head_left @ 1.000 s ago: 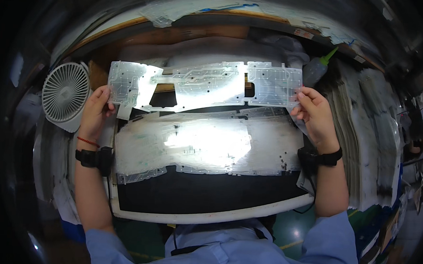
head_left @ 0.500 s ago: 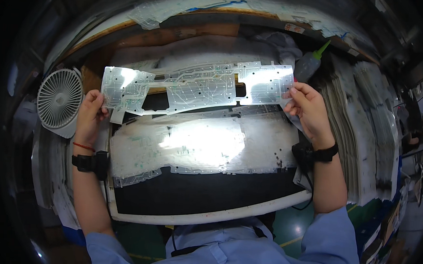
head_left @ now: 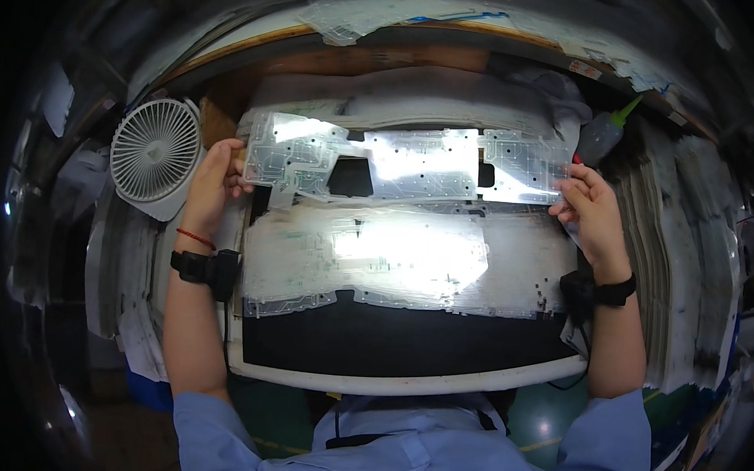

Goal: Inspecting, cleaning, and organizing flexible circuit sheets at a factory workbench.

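Observation:
A clear printed circuit sheet (head_left: 423, 164), like a keyboard membrane, is stretched between my hands above a pile. My left hand (head_left: 212, 184) pinches its left end between thumb and fingers. At the opposite end, my right hand (head_left: 597, 221) grips the edge the same way. The sheet has cut-out openings, small dark holes and fine traces; glare whitens its middle. Below it lies a pile of similar clear sheets (head_left: 308, 253), brightly lit at the centre, with uneven edges. The pile rests on a black work surface (head_left: 405, 344) with a pale front rim.
A white fan (head_left: 153, 151) stands left of my left hand. Behind my right hand is a squeeze bottle (head_left: 600, 135) with a green nozzle. Tall stacks of sheets (head_left: 661, 259) line the right side, with more stacked sheets (head_left: 139, 261) at left. A wood-edged shelf (head_left: 311, 29) spans the back.
The view has shifted, so the scene sits further right and more level. Both hands keep hold of the circuit sheet; its glare has moved from the ends toward the middle.

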Motion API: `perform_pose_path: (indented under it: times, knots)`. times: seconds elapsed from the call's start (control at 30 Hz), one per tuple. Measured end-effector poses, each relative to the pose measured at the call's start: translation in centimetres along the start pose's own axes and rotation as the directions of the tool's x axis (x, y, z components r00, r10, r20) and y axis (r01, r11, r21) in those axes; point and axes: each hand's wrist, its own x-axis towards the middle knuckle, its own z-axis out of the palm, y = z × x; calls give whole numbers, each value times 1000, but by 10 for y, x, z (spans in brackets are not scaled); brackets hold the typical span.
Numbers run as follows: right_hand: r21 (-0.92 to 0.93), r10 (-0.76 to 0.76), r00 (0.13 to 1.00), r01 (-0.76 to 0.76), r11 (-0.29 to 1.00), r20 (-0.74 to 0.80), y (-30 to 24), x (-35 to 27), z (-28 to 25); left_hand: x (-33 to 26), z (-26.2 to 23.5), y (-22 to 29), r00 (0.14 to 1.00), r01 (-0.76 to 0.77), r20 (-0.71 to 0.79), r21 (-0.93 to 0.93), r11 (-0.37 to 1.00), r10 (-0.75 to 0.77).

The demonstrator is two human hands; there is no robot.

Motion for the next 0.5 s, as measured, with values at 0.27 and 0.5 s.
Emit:
perform_pose_path:
  times: [0.27, 0.5]
  knots:
    - [36, 3, 1000, -4, 999, 19, 2, 4, 1, 3, -9, -9, 998, 14, 62, 98, 995, -20]
    - [57, -38, 999, 39, 998, -6, -3, 1, -5, 4, -11, -9, 1000, -6, -19, 66, 998, 8]
